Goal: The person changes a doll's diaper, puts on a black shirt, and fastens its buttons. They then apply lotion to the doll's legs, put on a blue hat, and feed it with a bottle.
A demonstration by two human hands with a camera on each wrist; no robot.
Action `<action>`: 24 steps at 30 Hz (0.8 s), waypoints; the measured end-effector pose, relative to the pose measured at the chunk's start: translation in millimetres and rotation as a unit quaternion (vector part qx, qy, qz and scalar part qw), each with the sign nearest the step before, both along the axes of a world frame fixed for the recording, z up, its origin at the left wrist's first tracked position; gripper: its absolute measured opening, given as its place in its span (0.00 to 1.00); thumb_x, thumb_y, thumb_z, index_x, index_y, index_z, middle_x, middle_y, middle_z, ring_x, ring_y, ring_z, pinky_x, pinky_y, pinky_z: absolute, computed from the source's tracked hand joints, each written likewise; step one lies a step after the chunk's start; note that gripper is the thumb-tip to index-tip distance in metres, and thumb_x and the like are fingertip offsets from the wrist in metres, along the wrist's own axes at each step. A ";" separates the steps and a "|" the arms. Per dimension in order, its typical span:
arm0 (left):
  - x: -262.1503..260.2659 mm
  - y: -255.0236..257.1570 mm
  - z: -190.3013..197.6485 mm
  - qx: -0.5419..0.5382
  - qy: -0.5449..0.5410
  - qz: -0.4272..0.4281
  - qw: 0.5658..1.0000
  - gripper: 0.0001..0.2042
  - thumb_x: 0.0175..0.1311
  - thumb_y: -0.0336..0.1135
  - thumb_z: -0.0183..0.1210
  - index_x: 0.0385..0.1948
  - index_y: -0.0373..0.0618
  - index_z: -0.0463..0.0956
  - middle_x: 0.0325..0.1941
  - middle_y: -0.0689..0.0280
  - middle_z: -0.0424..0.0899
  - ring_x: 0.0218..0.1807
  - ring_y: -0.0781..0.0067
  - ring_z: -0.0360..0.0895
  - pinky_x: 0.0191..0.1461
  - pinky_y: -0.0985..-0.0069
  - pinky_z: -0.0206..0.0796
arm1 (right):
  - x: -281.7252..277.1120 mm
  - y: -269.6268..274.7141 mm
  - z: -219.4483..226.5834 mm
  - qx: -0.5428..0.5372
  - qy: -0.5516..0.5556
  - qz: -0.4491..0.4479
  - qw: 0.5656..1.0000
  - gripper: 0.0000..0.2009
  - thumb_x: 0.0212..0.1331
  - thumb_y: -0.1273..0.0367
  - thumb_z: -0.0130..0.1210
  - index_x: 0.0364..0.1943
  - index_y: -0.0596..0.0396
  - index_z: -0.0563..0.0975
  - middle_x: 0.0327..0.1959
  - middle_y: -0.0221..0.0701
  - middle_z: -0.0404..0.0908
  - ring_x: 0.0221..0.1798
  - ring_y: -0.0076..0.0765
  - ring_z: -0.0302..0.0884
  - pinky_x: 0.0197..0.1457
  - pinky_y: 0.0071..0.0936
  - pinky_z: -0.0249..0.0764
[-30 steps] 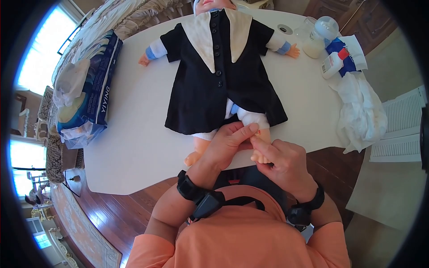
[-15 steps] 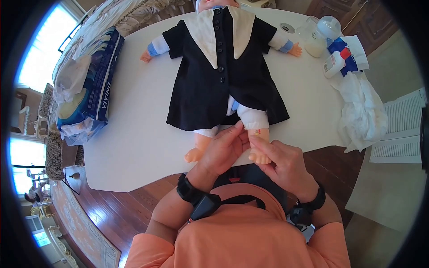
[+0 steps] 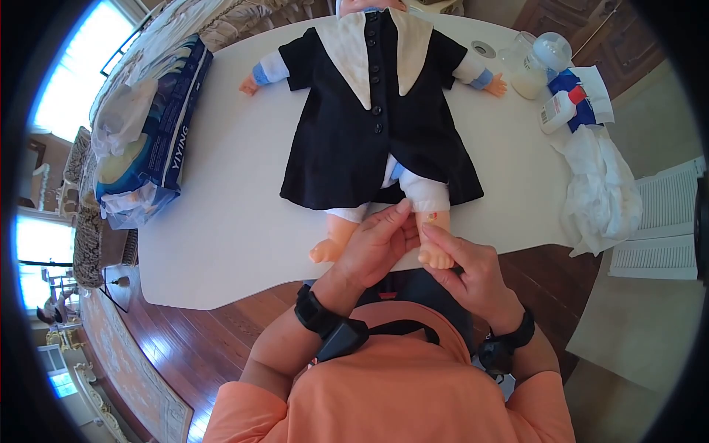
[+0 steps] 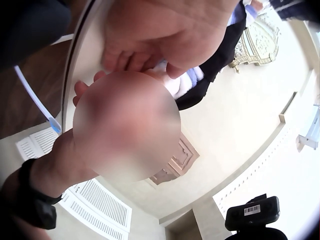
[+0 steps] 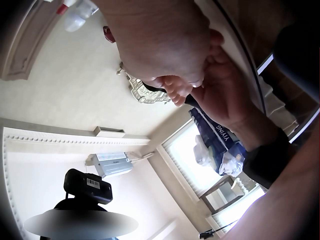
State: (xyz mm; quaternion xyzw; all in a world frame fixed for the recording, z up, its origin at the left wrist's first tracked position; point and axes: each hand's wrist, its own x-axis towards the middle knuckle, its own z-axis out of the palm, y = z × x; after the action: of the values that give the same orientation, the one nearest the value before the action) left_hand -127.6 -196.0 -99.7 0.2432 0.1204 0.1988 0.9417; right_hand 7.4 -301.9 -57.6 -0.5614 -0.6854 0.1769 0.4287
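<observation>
A baby doll lies on its back in a black dress (image 3: 332, 140) with a wide cream collar (image 3: 346, 55); white leggings (image 3: 428, 193) show below the hem. My right hand (image 3: 476, 277) holds the doll's foot (image 3: 436, 256), one finger on the shin and the thumb by the toes. A small coloured mark shows on that shin. My left hand (image 3: 377, 247) lies palm up beside the same leg, thumb tip at the leggings' cuff and loosely bent fingers against the calf. In the right wrist view the doll's toes (image 5: 177, 92) poke out under my right hand.
A blue YIYING package (image 3: 159, 133) stands at the white table's (image 3: 244, 244) left side. At the right are a milk bottle (image 3: 532, 77), a red-capped bottle (image 3: 559, 111), a blue packet (image 3: 582, 96) and crumpled white material (image 3: 600, 188). The table's near edge runs just under the hands.
My left thumb has slid off the top of the doll's leg to its side, exposing the coloured mark. The right hand keeps its hold. The head view has shifted slightly.
</observation>
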 end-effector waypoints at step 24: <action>-47.7 78.9 50.9 0.683 0.376 0.176 0.601 0.09 0.40 0.28 0.63 0.23 0.37 0.73 0.31 0.64 0.70 0.33 0.68 0.70 0.36 0.77 0.63 | -2.4 1.8 -9.0 -0.011 0.036 -0.019 0.999 0.21 0.42 0.77 0.58 0.45 0.57 0.72 0.30 0.37 0.78 0.28 0.36 0.77 0.31 0.25 0.73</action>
State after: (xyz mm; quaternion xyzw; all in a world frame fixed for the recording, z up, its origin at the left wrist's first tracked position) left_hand -175.3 -117.1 -48.8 0.8429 0.3338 0.2761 0.3191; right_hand 5.0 -300.1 -66.6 -0.5723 -0.6566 0.1968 0.4502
